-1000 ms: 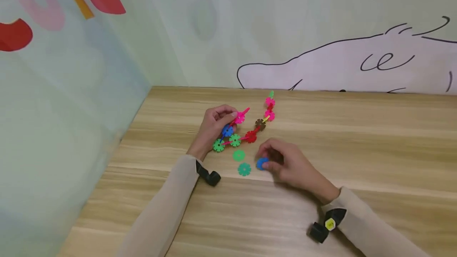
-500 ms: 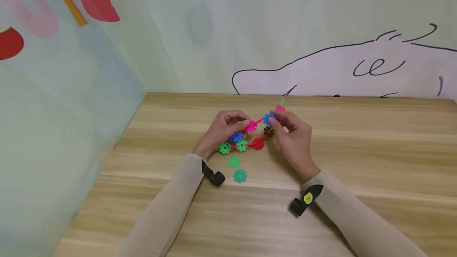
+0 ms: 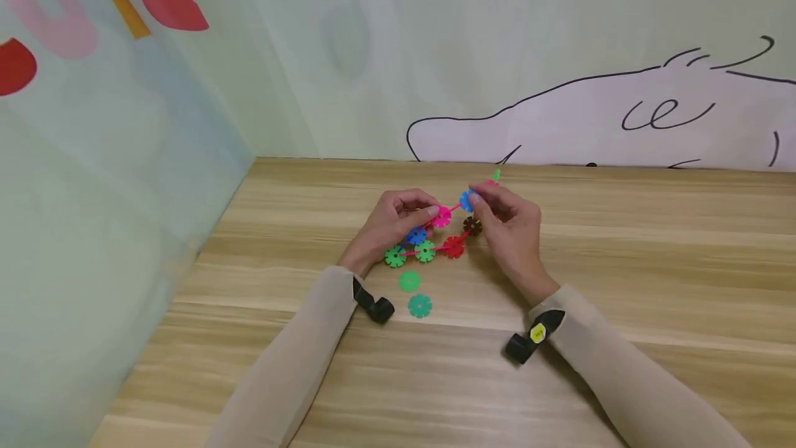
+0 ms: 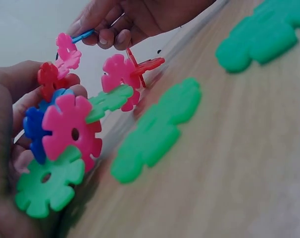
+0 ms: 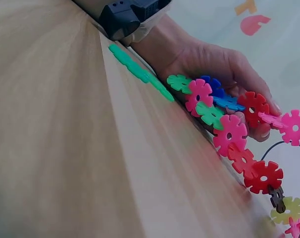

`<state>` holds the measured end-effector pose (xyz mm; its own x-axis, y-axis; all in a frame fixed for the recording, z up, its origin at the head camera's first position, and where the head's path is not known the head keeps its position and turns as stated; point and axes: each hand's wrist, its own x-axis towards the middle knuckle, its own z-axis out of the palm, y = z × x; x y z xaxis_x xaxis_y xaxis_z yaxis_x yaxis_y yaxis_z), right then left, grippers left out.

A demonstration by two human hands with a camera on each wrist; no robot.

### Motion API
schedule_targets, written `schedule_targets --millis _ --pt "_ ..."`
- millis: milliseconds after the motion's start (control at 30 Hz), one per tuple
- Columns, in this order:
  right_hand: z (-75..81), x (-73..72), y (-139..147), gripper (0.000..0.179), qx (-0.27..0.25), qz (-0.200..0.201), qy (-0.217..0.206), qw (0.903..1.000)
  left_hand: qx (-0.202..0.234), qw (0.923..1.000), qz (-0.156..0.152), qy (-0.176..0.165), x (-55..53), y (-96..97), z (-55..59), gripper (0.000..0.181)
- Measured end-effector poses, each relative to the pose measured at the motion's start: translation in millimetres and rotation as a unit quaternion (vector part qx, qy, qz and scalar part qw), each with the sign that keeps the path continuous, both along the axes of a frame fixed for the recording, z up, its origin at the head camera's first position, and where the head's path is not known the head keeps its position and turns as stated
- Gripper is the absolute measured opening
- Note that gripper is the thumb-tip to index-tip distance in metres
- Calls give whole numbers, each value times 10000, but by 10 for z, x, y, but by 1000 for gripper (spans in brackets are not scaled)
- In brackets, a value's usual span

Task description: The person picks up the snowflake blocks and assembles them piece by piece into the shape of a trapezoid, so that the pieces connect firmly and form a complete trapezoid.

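My left hand [image 3: 401, 223] pinches one end of a chain of interlocked, notched plastic snowflake discs [image 5: 229, 135], near a pink disc [image 3: 442, 216]. Pink, red, blue, green, brown and yellow pieces make up the chain, which bends round in a loop shape. My right hand [image 3: 511, 230] pinches a blue snowflake disc [image 3: 467, 200] between thumb and fingers, right at the edge of the pink end piece [image 4: 67, 49]. Part of the chain's far end lies hidden behind the right hand, with a green tip [image 3: 496, 175] showing above it.
Two loose green discs, a lighter one [image 3: 409, 281] and a darker one [image 3: 419, 305], lie flat on the wooden table [image 3: 298, 227] in front of the chain. A wall [image 3: 348, 88] with cartoon drawings stands behind the table.
My right hand has lifted the blue disc off the table and brought it up to the chain's pink end. My left hand has shifted slightly right with the chain. Over the last half second little moves.
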<state>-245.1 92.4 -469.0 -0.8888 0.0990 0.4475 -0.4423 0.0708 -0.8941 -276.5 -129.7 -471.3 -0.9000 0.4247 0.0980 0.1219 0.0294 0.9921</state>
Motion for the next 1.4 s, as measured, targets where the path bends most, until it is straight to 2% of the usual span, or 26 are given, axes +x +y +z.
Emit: schedule_targets --millis 200,400,567,867,1067,1400 --pt "8 5 6 22 87 213 -251 9994 -273 9995 173 -41 0 16 -3 17" --pt "15 -3 6 23 -45 315 -476 9984 -182 9988 422 -147 15 42 5 17" --pt "4 5 15 24 -33 344 -572 9978 -292 9979 585 -42 25 61 5 16" --pt "13 1 -13 22 18 441 -466 9979 -171 9982 569 -51 33 45 4 15" --pt "18 -23 -29 23 15 457 -403 9981 -265 9980 574 -11 22 41 6 16" --pt "31 -42 -12 24 115 567 -594 9966 -241 9980 588 24 30 38 4 15"
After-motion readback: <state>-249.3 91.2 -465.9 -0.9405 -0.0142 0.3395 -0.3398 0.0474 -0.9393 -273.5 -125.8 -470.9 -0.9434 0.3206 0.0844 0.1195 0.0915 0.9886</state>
